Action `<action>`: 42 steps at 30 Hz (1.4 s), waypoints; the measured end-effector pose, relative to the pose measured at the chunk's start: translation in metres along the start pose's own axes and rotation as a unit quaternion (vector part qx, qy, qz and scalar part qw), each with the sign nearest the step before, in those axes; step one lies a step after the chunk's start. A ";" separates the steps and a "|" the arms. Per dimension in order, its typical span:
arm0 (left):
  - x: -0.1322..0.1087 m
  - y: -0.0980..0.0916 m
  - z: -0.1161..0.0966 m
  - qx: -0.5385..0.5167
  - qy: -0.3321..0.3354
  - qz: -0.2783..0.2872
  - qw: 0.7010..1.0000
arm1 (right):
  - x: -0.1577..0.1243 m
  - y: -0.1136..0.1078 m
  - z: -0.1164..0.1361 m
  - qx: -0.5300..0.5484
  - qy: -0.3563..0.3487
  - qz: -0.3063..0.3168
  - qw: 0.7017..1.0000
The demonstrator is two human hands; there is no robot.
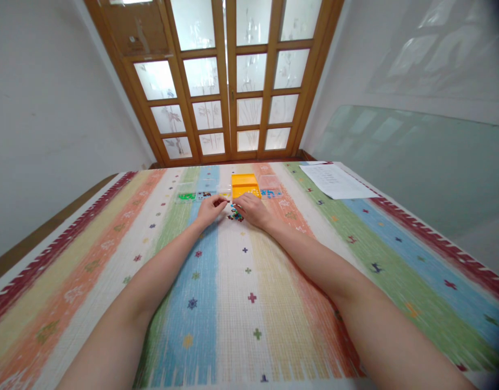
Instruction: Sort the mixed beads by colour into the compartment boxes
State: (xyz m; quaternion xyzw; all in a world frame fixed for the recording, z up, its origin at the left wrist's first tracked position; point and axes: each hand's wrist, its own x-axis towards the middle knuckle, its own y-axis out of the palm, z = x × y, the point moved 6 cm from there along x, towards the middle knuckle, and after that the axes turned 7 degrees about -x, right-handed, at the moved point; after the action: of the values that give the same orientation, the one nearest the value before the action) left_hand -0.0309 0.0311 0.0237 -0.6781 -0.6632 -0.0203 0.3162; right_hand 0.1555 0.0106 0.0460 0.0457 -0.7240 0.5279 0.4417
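Observation:
My left hand [211, 209] is closed in a pinch, and a tiny dark reddish piece [228, 201] shows at its fingertips. Close on the other side, my right hand [253, 209] has its fingers bent and drawn together; whatever they hold is too small to make out. Between the hands, on the cloth, lies a small pile of mixed coloured pieces [236, 215]. Just beyond the right hand sits a yellow-orange tray [245, 179] with white pieces at its near end. Clear boxes flank it, with green pieces [187, 196], dark mixed pieces [204, 195], yellow pieces [224, 195] and blue pieces [270, 193].
A striped, patterned tablecloth [233, 281] covers the table. Printed white paper [334, 181] lies at the far right. Past the far edge stand wood-framed glass doors [229, 97]. A large frosted glass panel [412, 162] leans along the right wall.

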 end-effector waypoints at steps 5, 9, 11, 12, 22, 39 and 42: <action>0.010 -0.048 0.044 -0.036 -0.088 -0.147 0.985 | -0.004 0.006 -0.009 0.007 0.013 0.004 1.000; 0.008 -0.076 0.071 -0.129 -0.157 -0.227 0.952 | -0.003 0.009 -0.008 0.012 0.019 0.014 1.000; 0.006 -0.081 0.075 -0.153 -0.177 -0.237 0.943 | -0.003 0.010 -0.008 0.015 0.020 0.019 1.000; 0.006 -0.081 0.075 -0.162 -0.181 -0.235 0.941 | -0.004 0.010 -0.008 0.015 0.020 0.019 1.000; 0.013 -0.074 0.067 -0.061 -0.102 -0.188 0.975 | -0.005 0.009 -0.011 0.018 0.028 0.007 0.999; 0.001 -0.035 0.022 0.283 0.012 0.055 0.957 | -0.003 0.006 -0.009 0.021 0.044 0.045 0.998; 0.001 -0.038 0.018 0.277 0.012 0.028 0.960 | -0.004 0.007 -0.010 0.018 0.044 0.044 0.998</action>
State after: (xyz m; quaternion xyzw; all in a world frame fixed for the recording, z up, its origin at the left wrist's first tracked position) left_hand -0.0727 0.0374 0.0255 -0.5821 -0.6192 0.1650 0.5005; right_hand 0.1599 0.0205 0.0388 -0.0016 -0.6954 0.5617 0.4482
